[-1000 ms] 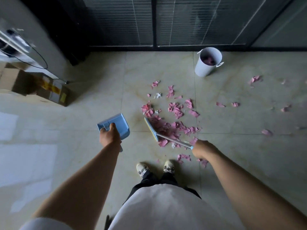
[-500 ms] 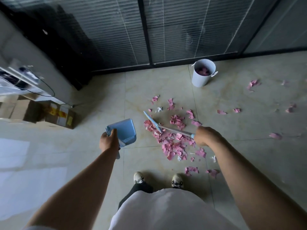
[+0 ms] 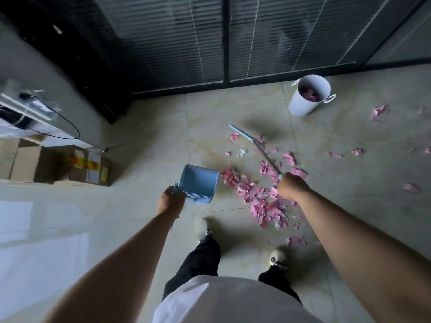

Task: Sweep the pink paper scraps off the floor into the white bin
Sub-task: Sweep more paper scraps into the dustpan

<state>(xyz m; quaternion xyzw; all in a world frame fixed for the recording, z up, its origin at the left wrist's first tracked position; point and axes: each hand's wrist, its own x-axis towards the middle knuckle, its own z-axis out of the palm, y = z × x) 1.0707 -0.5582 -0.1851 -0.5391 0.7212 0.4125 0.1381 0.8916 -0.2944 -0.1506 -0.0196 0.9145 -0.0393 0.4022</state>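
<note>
Hands outstretched: left hand [image 3: 171, 201] grips blue dustpan [image 3: 198, 184], right hand [image 3: 291, 186] grips broom [image 3: 261, 148] handle.

Dim, cool light. Bright window glare on floor [image 3: 35, 229] at left. Soft shadows under feet. Wide-angle bending at edges; slight motion blur, left side smeared.

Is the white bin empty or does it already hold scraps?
Not empty: the upright white bin shows pink paper scraps inside, level well below its rim.
</note>
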